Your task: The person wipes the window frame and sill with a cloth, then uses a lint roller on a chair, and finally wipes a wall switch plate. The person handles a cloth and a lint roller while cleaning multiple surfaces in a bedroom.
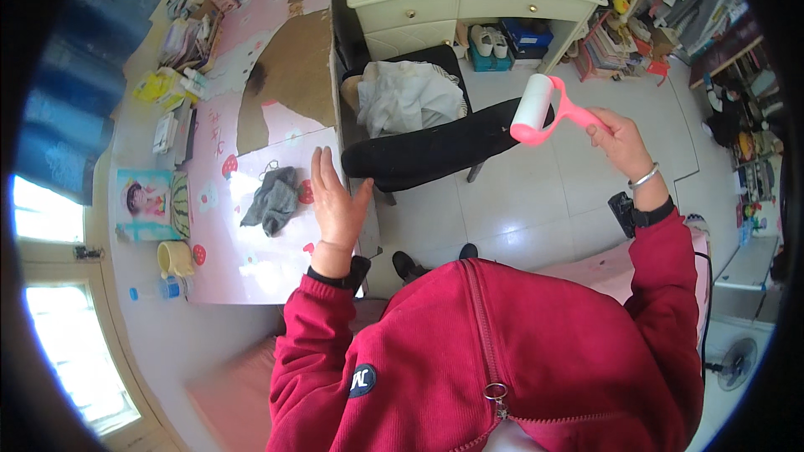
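Note:
My right hand (619,139) grips the pink handle of a lint roller (532,103). Its white roll points up and to the left, over one end of the chair's black backrest (433,149). My left hand (337,201) is held flat with its fingers spread at the right edge of the table (282,276), and nothing is in it. Whether it touches the tabletop I cannot tell. Just left of it a crumpled grey cloth item (274,201), perhaps a sock, lies on the pink patterned table cover. A white cloth (408,95) is heaped on the chair seat.
A cream desk (408,12) with drawers stands beyond the chair, with white shoes (488,41) on boxes beneath. Along the table's left side are a yellow mug (174,258), a picture book (147,204) and boxes. Stacked books (603,50) and a fan (738,364) stand at right.

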